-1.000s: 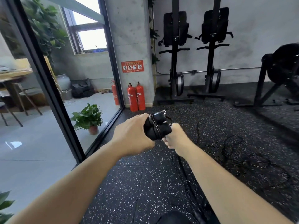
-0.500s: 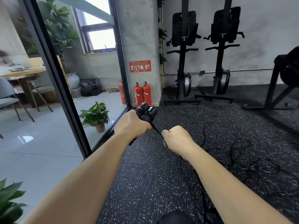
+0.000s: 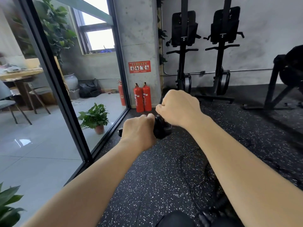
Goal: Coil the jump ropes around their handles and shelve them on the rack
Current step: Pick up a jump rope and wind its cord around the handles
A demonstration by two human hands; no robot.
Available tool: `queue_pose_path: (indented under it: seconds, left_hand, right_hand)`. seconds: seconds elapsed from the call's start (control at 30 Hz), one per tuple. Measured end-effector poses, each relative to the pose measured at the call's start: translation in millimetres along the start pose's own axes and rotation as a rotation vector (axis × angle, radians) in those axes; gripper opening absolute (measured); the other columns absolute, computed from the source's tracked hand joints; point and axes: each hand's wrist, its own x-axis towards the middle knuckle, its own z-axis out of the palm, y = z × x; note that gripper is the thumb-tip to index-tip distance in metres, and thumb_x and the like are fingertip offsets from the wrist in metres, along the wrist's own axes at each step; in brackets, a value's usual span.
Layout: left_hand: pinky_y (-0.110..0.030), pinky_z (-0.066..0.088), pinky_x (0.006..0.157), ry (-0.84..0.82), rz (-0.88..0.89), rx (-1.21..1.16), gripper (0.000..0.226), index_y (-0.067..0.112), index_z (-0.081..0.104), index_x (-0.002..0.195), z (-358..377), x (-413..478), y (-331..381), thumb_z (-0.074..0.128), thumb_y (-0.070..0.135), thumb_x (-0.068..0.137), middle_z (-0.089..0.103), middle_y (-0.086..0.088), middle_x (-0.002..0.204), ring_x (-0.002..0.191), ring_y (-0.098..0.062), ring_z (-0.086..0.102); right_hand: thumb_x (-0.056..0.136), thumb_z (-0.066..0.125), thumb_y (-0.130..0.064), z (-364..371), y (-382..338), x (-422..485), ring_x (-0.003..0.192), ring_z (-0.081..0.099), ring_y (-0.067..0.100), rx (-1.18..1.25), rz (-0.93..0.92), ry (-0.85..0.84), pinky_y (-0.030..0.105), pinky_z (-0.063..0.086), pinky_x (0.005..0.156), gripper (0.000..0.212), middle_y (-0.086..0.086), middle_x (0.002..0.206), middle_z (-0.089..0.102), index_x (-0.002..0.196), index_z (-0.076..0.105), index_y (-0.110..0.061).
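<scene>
Room: gym, speckled rubber floor (image 3: 147, 194).
Left hand (image 3: 139, 131): grips paired handles (image 3: 161, 131).
Right hand (image 3: 178, 108): fisted just above, seemingly pinching rope (image 3: 178, 163).
Progress: coiling underway; slack trails on floor; shelving remains.

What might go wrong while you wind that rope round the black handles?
1. The thin black rope trails loose over the speckled black rubber floor below the arms; it might snag or trip the person.
2. Only the left hand grips the black handles, while the right hand works in a fist on top, probably pulling the rope; a slack turn may slip and uncoil.
</scene>
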Motion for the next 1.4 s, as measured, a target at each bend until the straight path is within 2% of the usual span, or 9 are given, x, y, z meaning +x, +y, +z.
queue_pose_path:
  seconds: [0.13,0.27,0.43,0.63,0.77,0.87,1.07,1.2,1.4]
  left_hand:
    - [-0.032,0.041,0.063,0.006,0.194,0.052,0.033,0.021,0.048,0.111,-7.0,-9.1,10.3,0.06,0.035,0.084,0.055,0.005,0.091,0.087,-0.024,0.064]
    - [-0.032,0.041,0.065,0.042,0.369,-0.009,0.024,0.023,0.042,0.099,-10.7,-15.0,9.2,0.054,0.039,0.086,0.049,0.008,0.084,0.084,-0.021,0.062]
    - [-0.037,0.048,0.073,-0.014,0.472,-0.106,0.025,0.025,0.036,0.09,-10.7,-18.9,8.1,0.055,0.042,0.085,0.051,0.01,0.084,0.081,-0.02,0.059]
    - [-0.034,0.042,0.065,0.003,0.472,-0.265,0.031,0.028,0.034,0.089,-15.4,-18.1,8.7,0.062,0.039,0.079,0.044,0.011,0.075,0.073,-0.02,0.057]
    - [-0.024,0.033,0.06,0.013,0.379,-0.402,0.051,0.037,0.028,0.093,-19.6,-17.3,13.5,0.075,0.034,0.071,0.042,0.018,0.074,0.07,-0.011,0.047]
    - [-0.025,0.031,0.057,-0.012,0.252,-0.503,0.044,0.03,0.035,0.085,-13.6,-15.3,17.6,0.075,0.033,0.069,0.047,0.016,0.074,0.069,-0.011,0.047]
    - [-0.03,0.038,0.057,-0.074,-0.118,-0.648,0.035,0.022,0.05,0.086,7.4,-11.1,24.6,0.075,0.036,0.065,0.058,0.008,0.075,0.076,-0.02,0.06]
    - [-0.025,0.037,0.053,-0.149,-0.295,-0.76,0.03,0.018,0.058,0.077,22.6,-3.6,20.1,0.075,0.035,0.06,0.061,0.006,0.068,0.064,-0.016,0.059]
    - [-0.025,0.042,0.052,-0.272,-0.425,-0.966,0.023,0.01,0.065,0.073,37.2,4.7,15.6,0.079,0.023,0.06,0.061,-0.001,0.062,0.055,-0.017,0.054]
  right_hand:
    - [0.09,0.054,-0.032,2.6,17.6,11.6,0.049,0.038,0.016,-0.069,-0.099,0.0,0.029,0.026,0.053,0.046,-0.003,0.051,0.037,0.05,0.035,-0.017]
    - [0.093,0.052,-0.039,12.9,37.7,11.4,0.05,0.047,0.015,-0.015,-0.089,-0.068,0.03,0.036,0.058,0.053,-0.004,0.048,0.045,0.046,0.044,-0.015]
    - [0.093,0.054,-0.045,26.8,47.7,6.8,0.046,0.05,0.006,0.231,-0.035,-0.159,0.026,0.038,0.056,0.056,-0.005,0.044,0.055,0.047,0.054,-0.014]
    - [0.091,0.061,-0.031,37.5,60.7,1.5,0.038,0.035,0.007,0.663,0.158,-0.239,0.026,0.038,0.057,0.046,-0.007,0.037,0.039,0.056,0.057,-0.001]
    - [0.092,0.058,-0.017,47.1,68.1,-6.6,0.046,0.035,0.009,0.987,0.305,-0.295,0.023,0.032,0.049,0.044,-0.001,0.051,0.037,0.053,0.037,-0.014]
    - [0.089,0.047,-0.005,61.6,67.7,-11.9,0.052,0.031,0.01,1.172,0.379,-0.241,0.027,0.025,0.051,0.035,0.002,0.06,0.033,0.058,0.036,-0.016]
    - [0.094,0.031,0.008,86.3,52.7,-31.9,0.035,0.038,0.006,1.133,0.651,-0.116,0.016,0.029,0.037,0.041,0.0,0.045,0.04,0.058,0.037,-0.012]
    - [0.095,0.043,-0.007,107.4,51.0,-45.4,0.055,0.033,0.016,0.968,0.535,-0.036,0.034,0.027,0.056,0.044,0.002,0.052,0.042,0.052,0.047,-0.017]
    - [0.089,0.05,-0.004,111.0,53.3,-52.7,0.049,0.031,0.013,1.078,0.451,-0.108,0.026,0.022,0.045,0.025,0.007,0.057,0.044,0.067,0.061,-0.005]
